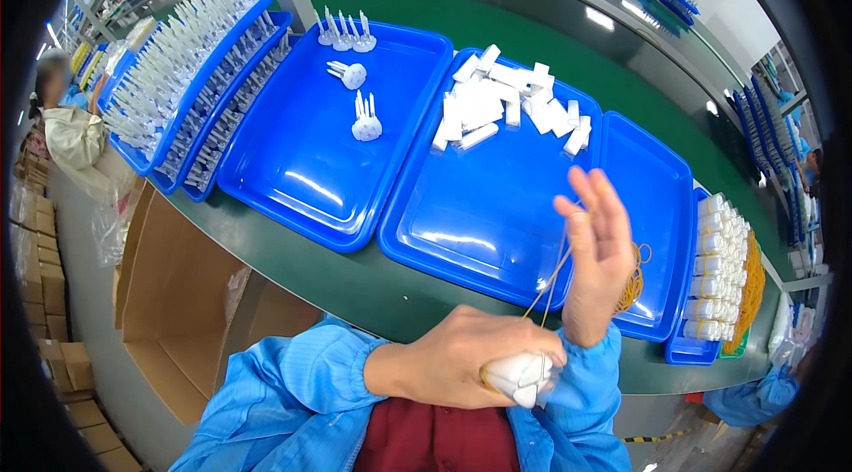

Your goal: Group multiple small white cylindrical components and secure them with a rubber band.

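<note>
My left hand (461, 357) is closed around a white bundle (519, 379), whose rounded end pokes out below the fingers. A tan rubber band (548, 290) runs stretched from the bundle up to my right hand (599, 255). That hand is raised over the blue trays, with the band caught at its bent fingers; the exact hold is partly hidden. Beside it, loose rubber bands (630, 292) lie in the narrow right blue tray (661, 206). White blocks (479, 104) are heaped at the far end of the middle blue tray (461, 241).
The left blue tray (293, 153) carries several white pronged pieces (366, 121). Stacked trays (191, 90) of similar pieces stand at far left. On the right are banded white bundles (710, 268) and a rubber-band pile (753, 290). A cardboard box (177, 312) stands below the green table.
</note>
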A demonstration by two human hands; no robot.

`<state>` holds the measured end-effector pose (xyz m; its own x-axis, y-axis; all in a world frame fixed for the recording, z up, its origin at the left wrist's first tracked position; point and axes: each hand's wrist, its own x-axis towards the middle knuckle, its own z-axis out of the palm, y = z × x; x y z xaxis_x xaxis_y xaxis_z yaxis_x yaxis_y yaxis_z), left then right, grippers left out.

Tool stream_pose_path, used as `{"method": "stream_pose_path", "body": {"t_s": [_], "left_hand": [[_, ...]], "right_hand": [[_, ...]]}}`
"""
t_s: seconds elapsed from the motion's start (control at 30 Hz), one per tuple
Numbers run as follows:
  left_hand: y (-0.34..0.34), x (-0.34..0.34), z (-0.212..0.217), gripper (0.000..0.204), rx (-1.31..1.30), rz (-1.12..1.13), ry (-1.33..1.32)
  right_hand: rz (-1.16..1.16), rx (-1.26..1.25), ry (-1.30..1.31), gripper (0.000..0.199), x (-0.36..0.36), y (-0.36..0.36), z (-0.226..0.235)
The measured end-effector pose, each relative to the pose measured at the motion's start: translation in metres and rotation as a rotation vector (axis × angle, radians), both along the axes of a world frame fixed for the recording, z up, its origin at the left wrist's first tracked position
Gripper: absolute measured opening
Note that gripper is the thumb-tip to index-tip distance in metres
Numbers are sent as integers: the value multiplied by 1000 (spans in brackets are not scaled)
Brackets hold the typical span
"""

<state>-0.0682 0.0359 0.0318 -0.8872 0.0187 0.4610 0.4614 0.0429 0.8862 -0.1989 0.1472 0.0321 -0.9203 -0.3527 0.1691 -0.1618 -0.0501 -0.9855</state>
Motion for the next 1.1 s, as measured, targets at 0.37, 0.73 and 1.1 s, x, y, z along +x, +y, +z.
{"method": "stream_pose_path", "body": {"t_s": [0.37,0.73,1.1], "left_hand": [[-23,-1,1,77,-531,331,-168],[-19,14,-22,41,885,-300,-874],[-31,-3,-18,105,-635,482,-86]], "right_hand": [[450,719,656,86,29,26,31],[339,263,1222,34,61,18,16],[539,139,266,82,29,26,-19]]}}
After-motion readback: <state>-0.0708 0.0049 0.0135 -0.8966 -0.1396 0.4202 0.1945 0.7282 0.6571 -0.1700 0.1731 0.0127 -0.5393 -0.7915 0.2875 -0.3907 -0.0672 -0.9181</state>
